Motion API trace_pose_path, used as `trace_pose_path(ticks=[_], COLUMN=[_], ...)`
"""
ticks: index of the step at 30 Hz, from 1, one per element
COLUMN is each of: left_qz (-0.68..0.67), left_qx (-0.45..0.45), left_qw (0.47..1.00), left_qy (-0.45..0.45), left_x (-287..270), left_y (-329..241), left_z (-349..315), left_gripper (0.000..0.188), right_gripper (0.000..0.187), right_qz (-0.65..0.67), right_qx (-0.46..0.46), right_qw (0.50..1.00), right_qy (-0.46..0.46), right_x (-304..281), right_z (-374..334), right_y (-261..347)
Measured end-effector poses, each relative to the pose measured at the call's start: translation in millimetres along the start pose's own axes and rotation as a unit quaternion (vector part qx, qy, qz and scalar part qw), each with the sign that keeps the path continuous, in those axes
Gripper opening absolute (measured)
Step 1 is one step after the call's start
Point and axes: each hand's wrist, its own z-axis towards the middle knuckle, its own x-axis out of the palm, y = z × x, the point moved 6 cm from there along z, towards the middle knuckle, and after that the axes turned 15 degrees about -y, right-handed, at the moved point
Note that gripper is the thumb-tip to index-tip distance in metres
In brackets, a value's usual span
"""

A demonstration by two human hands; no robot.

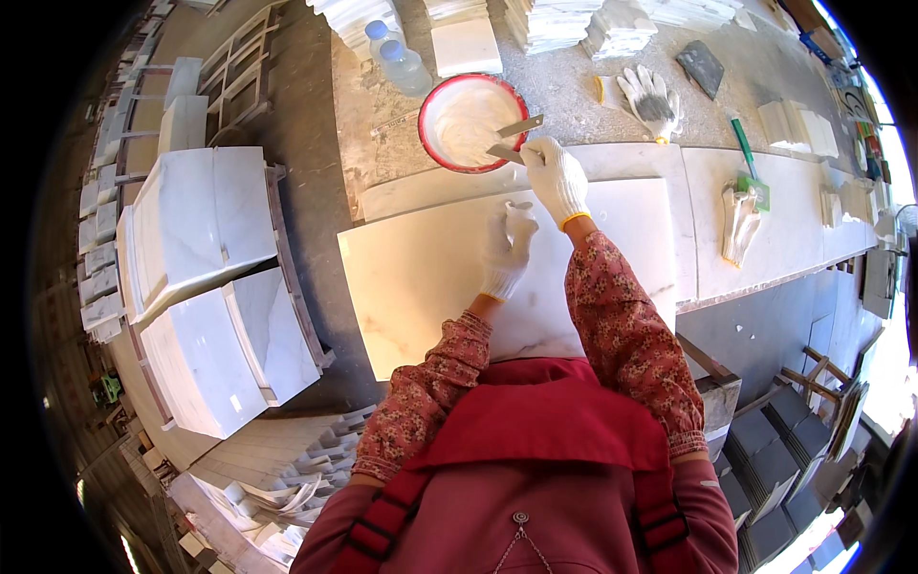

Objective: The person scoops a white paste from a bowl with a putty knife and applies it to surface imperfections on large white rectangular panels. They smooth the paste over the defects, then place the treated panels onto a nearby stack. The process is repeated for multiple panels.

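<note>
My right hand (pixel 557 182), in a white knit glove, grips a putty knife (pixel 504 153) whose blade reaches over the near right rim of a red-rimmed bowl (pixel 426 122). Creamy white paste (pixel 464 122) covers the inside of this bowl. A second metal scraper blade (pixel 521 126) lies across the bowl's right rim. My left hand (pixel 509 244), gloved the same way, is above a polished white marble slab (pixel 421 287) with its fingers curled in; whatever they hold, if anything, is hidden. The slab lies in front of me, just nearer than the bowl.
Two blue-capped bottles (pixel 404 69) stand left of the bowl beside a white tile (pixel 467 48). To the right lie a grey-palmed glove (pixel 652 100), a dark stone piece (pixel 701 67), a green-handled tool (pixel 744 148) and another glove (pixel 739 225). Marble slabs (pixel 196 215) stand on a pallet at left.
</note>
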Motion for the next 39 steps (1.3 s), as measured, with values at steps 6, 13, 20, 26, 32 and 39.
trace_pose_path(ticks=[6,13,20,26,32,39], left_qz=[0.023,0.054,0.102,-0.079,-0.041,0.011], left_qx=[0.054,0.084,-0.03,-0.182,-0.117,-0.011], left_qw=[0.998,0.995,0.994,0.98,0.989,0.998], left_qy=[0.001,0.001,0.022,-0.016,0.081,0.057], left_x=[-1,0,-9,24,54,54], left_y=[-3,-8,17,2,1,7], left_z=[2,4,-3,7,-5,-4], left_gripper=[0.029,0.024,0.02,0.033,0.041,0.043], right_gripper=[0.021,0.021,0.015,0.012,0.015,0.011], right_qz=[-0.04,0.064,0.207,0.143,0.091,-0.041], right_qx=[-0.016,0.034,0.178,0.177,0.107,-0.043], right_qw=[0.999,0.997,0.962,0.968,0.98,0.977], right_qy=[0.004,0.013,0.013,-0.105,-0.141,-0.205], right_x=[17,-13,-85,-156,-170,-163], right_z=[10,-6,-77,-104,-97,-94], right_y=[-3,-11,-46,-98,-117,-102])
